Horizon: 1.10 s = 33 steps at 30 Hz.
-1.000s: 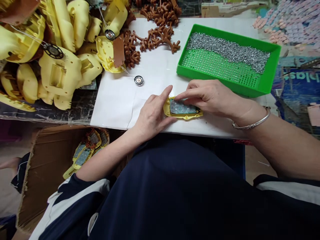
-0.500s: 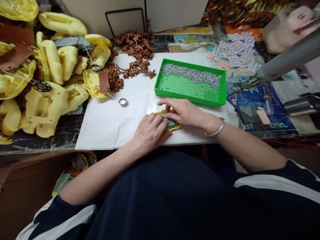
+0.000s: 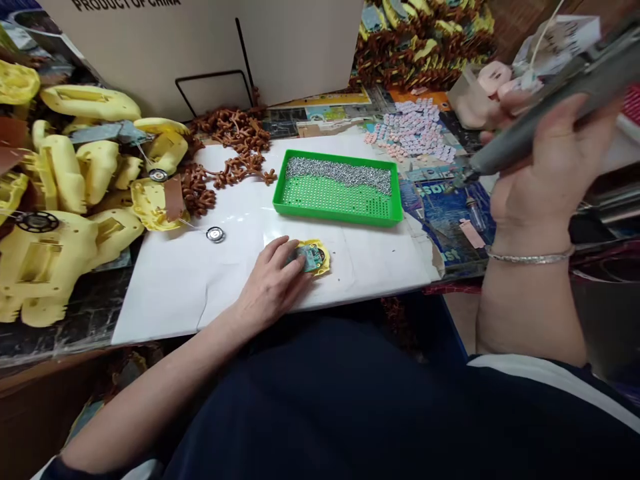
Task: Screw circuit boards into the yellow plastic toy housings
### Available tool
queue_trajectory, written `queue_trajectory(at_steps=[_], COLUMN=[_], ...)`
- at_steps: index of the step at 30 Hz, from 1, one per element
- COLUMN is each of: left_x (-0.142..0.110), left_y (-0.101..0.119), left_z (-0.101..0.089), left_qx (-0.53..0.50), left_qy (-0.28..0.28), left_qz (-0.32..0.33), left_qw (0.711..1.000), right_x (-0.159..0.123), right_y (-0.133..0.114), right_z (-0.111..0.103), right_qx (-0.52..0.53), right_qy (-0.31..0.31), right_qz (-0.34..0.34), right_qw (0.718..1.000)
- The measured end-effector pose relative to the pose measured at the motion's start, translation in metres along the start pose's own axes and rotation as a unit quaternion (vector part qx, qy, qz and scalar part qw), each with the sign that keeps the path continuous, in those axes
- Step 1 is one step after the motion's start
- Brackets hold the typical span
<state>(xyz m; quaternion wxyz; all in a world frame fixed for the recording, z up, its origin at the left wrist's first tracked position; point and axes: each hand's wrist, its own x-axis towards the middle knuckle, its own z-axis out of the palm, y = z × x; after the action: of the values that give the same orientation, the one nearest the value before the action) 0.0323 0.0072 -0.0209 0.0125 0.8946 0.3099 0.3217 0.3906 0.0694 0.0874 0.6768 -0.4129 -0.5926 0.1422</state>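
Observation:
My left hand [image 3: 273,280] is closed on a small yellow plastic shell [image 3: 325,265], holding it down on the white sheet. A green circuit board [image 3: 313,257] lies inside the shell, partly under my fingertips, with a dark round part beside it. At the right my right hand [image 3: 545,157], wearing a silver bracelet, wraps round a grey electric screwdriver [image 3: 515,143]. Its tip points down and left; hand and tool are blurred. Behind the shell sits a green perforated tray [image 3: 340,215] with many small silver screws [image 3: 340,173] along its far side.
Yellow plastic shells [image 3: 45,260] are heaped at the left, near brown branching plastic parts [image 3: 240,130]. A small round speaker [image 3: 216,234] lies on the white sheet [image 3: 165,287]. Small pink and lilac pieces [image 3: 415,130] are spread at the back right. A white board [image 3: 300,47] stands behind.
My right hand has left the yellow shell, moved right and up, and taken hold of the electric screwdriver. My left hand stays on the shell. The view has shifted.

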Motion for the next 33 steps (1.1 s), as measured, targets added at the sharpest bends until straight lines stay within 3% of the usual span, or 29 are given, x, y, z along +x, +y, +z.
queue_trajectory(at_steps=[1, 2, 3, 8, 14, 21, 33], left_x=[0.0, 0.0, 0.0, 0.001, 0.001, 0.002, 0.0], left_y=[-0.002, -0.003, -0.004, -0.006, -0.004, -0.003, -0.002], left_z=[0.002, 0.004, 0.005, 0.004, 0.002, 0.002, 0.005], left_qx=[-0.023, -0.04, -0.05, -0.062, -0.049, -0.052, -0.073], left_qy=[-0.005, -0.009, -0.01, -0.005, -0.01, -0.009, 0.003], left_qz=[-0.003, -0.005, -0.005, 0.0, 0.001, -0.001, -0.021], left_qw=[1.0, 0.999, 0.999, 0.998, 0.999, 0.999, 0.997], right_x=[0.005, 0.008, 0.01, 0.006, -0.007, -0.01, -0.015], right_y=[0.008, 0.014, 0.02, 0.024, 0.044, 0.085, 0.086], right_z=[0.004, 0.009, 0.016, 0.054, 0.086, 0.085, 0.082], right_qx=[0.043, 0.071, 0.08, 0.119, 0.12, 0.096, 0.085], right_qy=[0.052, 0.056, 0.061, -0.055, 0.013, 0.008, 0.0], right_qz=[-0.054, -0.067, -0.056, 0.054, 0.066, 0.059, 0.055], right_qw=[0.996, 0.994, 0.993, 0.99, 0.991, 0.994, 0.995])
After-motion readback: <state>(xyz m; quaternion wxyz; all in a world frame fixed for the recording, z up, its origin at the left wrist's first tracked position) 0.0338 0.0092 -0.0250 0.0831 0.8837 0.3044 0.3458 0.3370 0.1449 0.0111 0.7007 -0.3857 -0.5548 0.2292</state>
